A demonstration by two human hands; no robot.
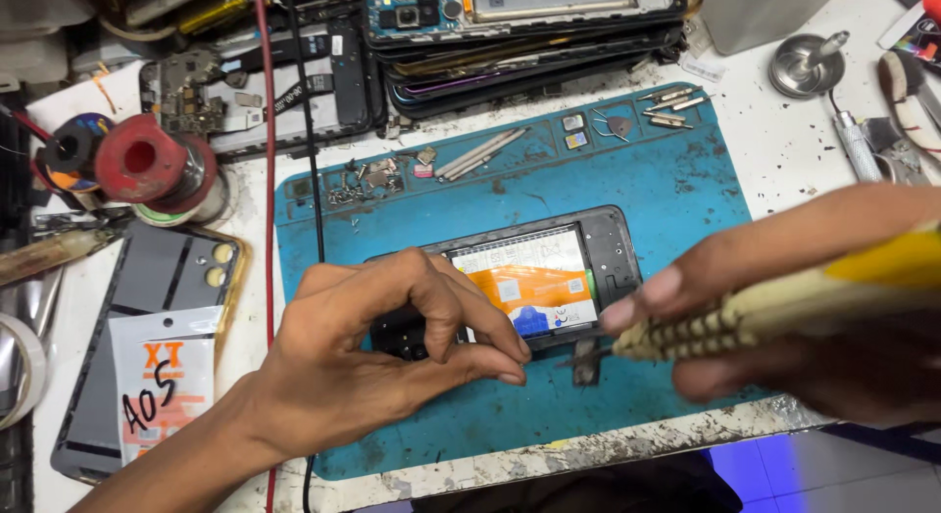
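With the opened phone [534, 283] on the blue mat [686, 190], our left hand [377, 351] pinched its nine-o'clock end while our right hand [784, 307] gripped a screwdriver [765, 312]; back cover already removed, battery still seated.

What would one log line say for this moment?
left hand: pinching opened phone | right hand: holding screwdriver at phone edge | under: blue mat

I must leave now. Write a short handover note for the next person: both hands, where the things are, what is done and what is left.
Left hand: fingertips pinch the near edge of the opened phone, steadying it on the blue mat.
Right hand: grips a yellow-handled tool; its tip is at the phone's lower right edge.
Done: back cover is off, battery exposed; loose screws lie at the mat's far left.
Left: the phone remains open and unassembled.
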